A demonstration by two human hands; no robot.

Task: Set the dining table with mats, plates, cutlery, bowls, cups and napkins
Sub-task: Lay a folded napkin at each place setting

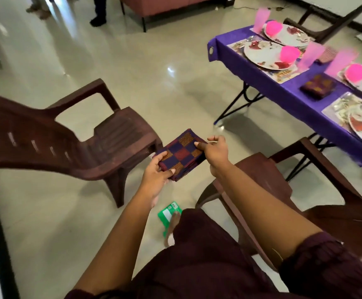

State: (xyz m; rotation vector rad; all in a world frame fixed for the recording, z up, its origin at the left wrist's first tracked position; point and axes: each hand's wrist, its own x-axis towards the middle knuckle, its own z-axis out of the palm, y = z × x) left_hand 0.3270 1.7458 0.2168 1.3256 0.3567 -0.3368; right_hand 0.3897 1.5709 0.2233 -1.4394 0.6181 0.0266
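Folded checkered purple-and-orange napkins point(181, 153)

No readable text anywhere. Candidates checked: the green card point(169, 213) on the floor near the person's foot has a white panel and some small dark marks (too small and blurred to tell whether they are letters or a code). The brown plastic chair point(52, 134) at left carries a pale sticker on its backrest, far-left edge; whatever is printed there is smeared. The placemats point(283, 76) on the purple table at right show printed patterns only, no legible words. The plates point(262, 56) have red floral decoration, no lettering visible. No brands, numbers or signs legible.
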